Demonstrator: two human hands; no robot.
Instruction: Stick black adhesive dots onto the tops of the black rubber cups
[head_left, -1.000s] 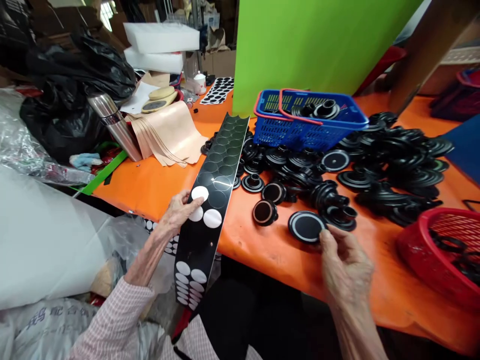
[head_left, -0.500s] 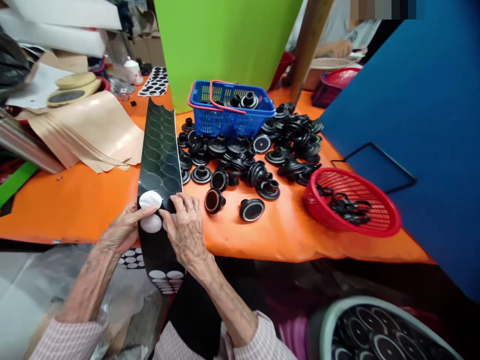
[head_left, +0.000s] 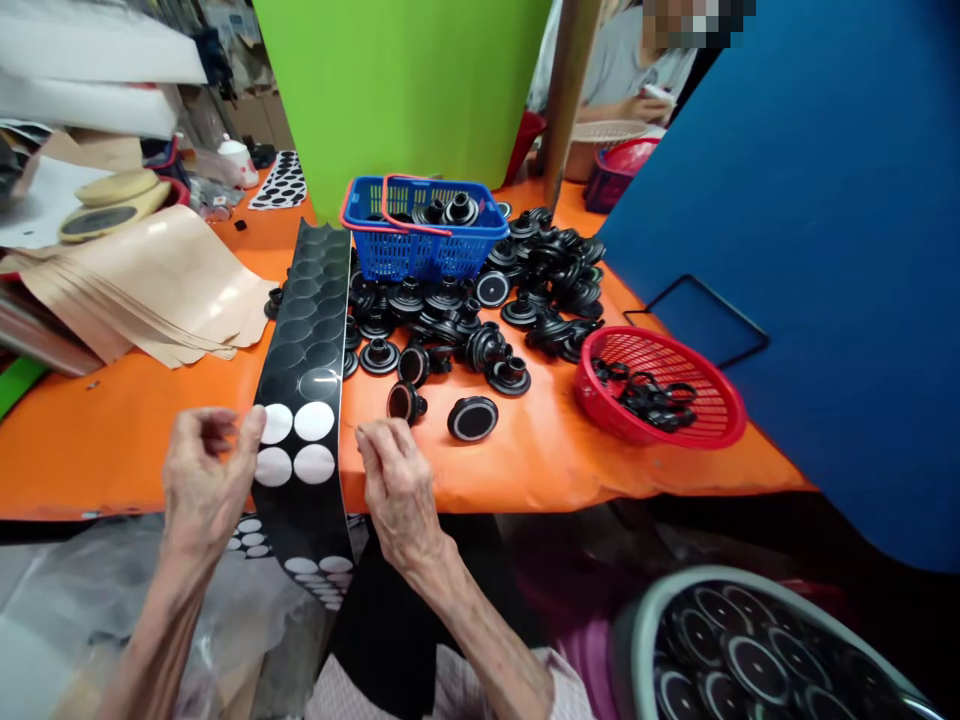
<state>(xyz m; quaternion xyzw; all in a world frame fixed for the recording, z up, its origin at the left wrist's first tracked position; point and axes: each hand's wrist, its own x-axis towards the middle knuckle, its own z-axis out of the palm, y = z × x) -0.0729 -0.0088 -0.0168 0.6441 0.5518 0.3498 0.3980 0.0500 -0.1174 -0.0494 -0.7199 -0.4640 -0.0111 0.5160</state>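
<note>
A long black strip of round stickers (head_left: 304, 345) lies on the table and hangs over its front edge. Its far part has black circles; near the edge several white circles (head_left: 313, 421) show. My left hand (head_left: 210, 470) is at the strip's left border, fingers curled, thumb apart from them beside a white circle. To the right of the strip, my right hand (head_left: 401, 485) has its thumb and fingertips pressed together; anything between them is too small to make out. Beyond it lie black knob-like discs (head_left: 472, 419), some with ringed faces upward.
A blue basket (head_left: 427, 250) with black parts stands at the back, before a green panel (head_left: 405, 90). A red basket (head_left: 660, 385) holds black rings. Brown sheets (head_left: 150, 285) lie left. A pale tub (head_left: 645, 640) of discs is lower right. Another person's hand (head_left: 649, 108) shows behind.
Both hands have come apart, left hand to the left and right hand off the strip. More white circles are uncovered to view. The whole view has shifted slightly.
</note>
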